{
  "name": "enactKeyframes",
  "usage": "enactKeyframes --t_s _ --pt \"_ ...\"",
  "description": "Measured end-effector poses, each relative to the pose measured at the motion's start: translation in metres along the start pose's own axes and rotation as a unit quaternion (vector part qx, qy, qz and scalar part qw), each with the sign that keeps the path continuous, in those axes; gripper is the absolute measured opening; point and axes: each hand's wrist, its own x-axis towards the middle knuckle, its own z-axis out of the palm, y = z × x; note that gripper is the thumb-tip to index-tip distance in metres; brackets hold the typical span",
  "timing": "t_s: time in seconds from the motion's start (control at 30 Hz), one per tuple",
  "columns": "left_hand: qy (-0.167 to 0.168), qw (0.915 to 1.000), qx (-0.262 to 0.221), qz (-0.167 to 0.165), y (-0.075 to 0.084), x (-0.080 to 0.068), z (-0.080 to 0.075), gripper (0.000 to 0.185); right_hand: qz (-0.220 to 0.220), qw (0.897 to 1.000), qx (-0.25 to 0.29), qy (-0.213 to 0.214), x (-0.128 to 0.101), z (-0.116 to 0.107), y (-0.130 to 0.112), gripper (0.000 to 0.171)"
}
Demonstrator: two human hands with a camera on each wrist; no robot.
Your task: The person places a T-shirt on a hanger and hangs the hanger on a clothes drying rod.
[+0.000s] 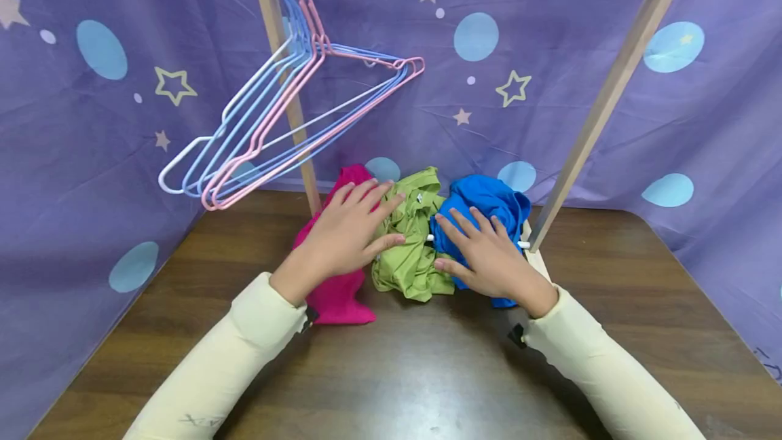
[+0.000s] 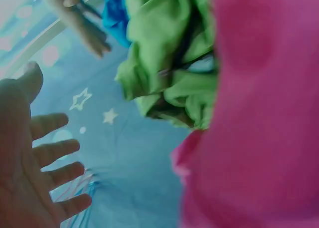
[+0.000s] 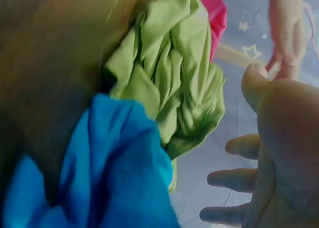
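- Purple star-and-dot backdrop [image 1: 550,127] behind a dark wood surface [image 1: 427,372]; wooden garment rack [image 1: 611,94] stands at the far edge, rail across the top.
- Three crumpled garments in a row at the rack's foot, far middle of the surface: pink garment [image 1: 342,297] on the left, green garment [image 1: 415,250] in the middle, blue garment [image 1: 489,199] on the right. Neighbours are touching.
- Left hand [image 1: 348,233]: fingers spread flat, palm over the pink garment, fingertips reaching onto the green one. Not gripping anything.
- Right hand [image 1: 485,257]: fingers spread flat on top of the blue garment, thumb side next to the green one. Also holding nothing.
- Hangers [image 1: 287,121]: bunched at the left end of the rail, tilted. I count roughly six or seven wire hangers, mixed pink, blue and white; they overlap too much for an exact count.
- Risks, my read: garments are bunched together, so pulling one could drag its neighbour along. The rack's lower crossbar runs right by the pile, so fabric could snag on it. Hangers are nested, so lifting one could bring several.
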Motion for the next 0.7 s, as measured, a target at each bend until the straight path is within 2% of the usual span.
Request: enactKeyframes --t_s 0.2,0.3,0.4,0.5,0.6,0.7 --pt "0.064 0.9970 0.034 -0.030 -0.003 0.010 -0.029 0.068 0.022 1.000 0.008 0.003 0.014 -0.006 0.021 0.078" --pt "0.116 0.9908 0.051 -0.047 -0.004 0.011 -0.042 0.066 0.040 0.999 0.010 -0.003 0.021 -0.011 0.032 0.075" --pt "0.182 0.9785 0.074 -0.063 -0.005 0.013 -0.053 0.061 0.059 0.998 0.012 -0.009 0.030 -0.017 0.043 0.068" --pt "0.241 0.9625 0.093 -0.083 -0.006 0.015 -0.063 0.055 0.070 0.997 0.013 -0.012 0.039 -0.024 0.055 0.056" --pt "0.283 0.9489 0.093 -0.104 -0.006 0.017 -0.069 0.051 0.074 0.997 0.011 -0.026 0.046 -0.033 0.067 0.050" --pt "0.320 0.9362 0.087 -0.117 -0.006 0.017 -0.073 0.046 0.071 0.997 -0.003 -0.041 0.052 -0.042 0.078 0.052"
